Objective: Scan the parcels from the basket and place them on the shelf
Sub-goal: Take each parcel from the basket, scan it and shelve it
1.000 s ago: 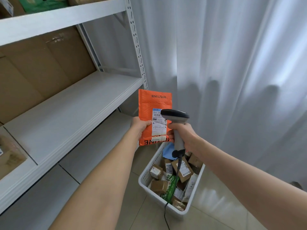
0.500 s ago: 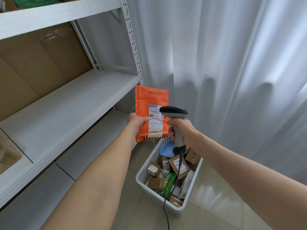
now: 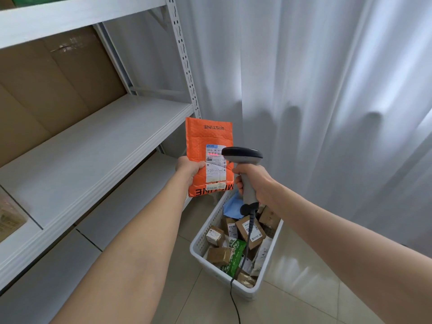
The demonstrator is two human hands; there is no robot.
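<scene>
Holding one orange parcel (image 3: 210, 136), left hand (image 3: 189, 170); one scanner (image 3: 243, 155), right hand (image 3: 255, 181)

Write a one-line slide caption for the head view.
Barcode scan: left hand holds an orange parcel while the right hand aims a scanner at its label, above the white basket.

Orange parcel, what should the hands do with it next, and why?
Probably the left hand should carry the orange parcel over to the white shelf: the scanner in the right hand casts its red line on the label.
</scene>
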